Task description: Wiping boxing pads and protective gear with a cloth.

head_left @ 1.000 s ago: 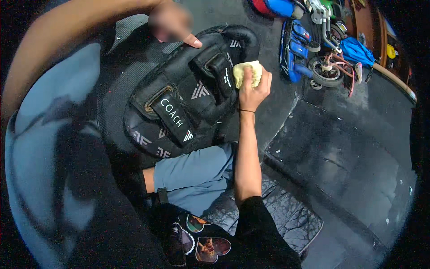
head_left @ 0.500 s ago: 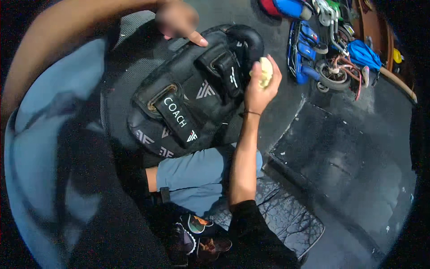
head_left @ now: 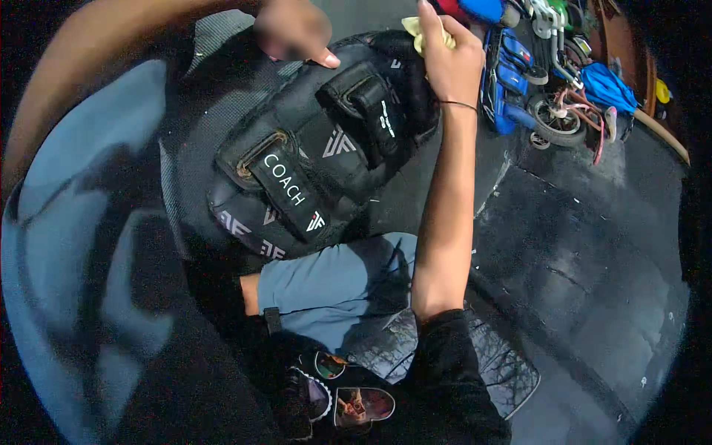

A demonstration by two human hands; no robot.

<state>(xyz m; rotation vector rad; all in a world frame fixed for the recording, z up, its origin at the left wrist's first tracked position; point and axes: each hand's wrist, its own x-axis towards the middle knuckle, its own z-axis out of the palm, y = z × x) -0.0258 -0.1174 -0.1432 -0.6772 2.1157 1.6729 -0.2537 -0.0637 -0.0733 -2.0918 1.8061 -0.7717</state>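
A black padded kick pad (head_left: 293, 111) with two straps and light printed logos leans across my lap, tilted toward the upper right. My left hand (head_left: 300, 30) is at its upper left edge, with one digit lying on the front face; the rest of that hand is blurred. Past the pad's far right end, my right hand (head_left: 454, 63) pinches a crumpled pale yellow cloth (head_left: 415, 33), thumb pointing up. Part of the cloth is hidden behind the fingers. The near strap (head_left: 283, 185) and the far strap (head_left: 377, 111) both lie across the pad's face.
At the upper right stand a small bike (head_left: 560, 122), a blue bag-like item (head_left: 512, 67) and a blue cloth (head_left: 604, 87) beside a wooden pole (head_left: 660, 136). A dark, worn floor (head_left: 564, 245) spreads to the right. Below me is a patterned cushion (head_left: 504, 363).
My right hand has moved up and away with the cloth, from beside the pad's right edge to beyond its far end. The left hand stays at the pad's edge.
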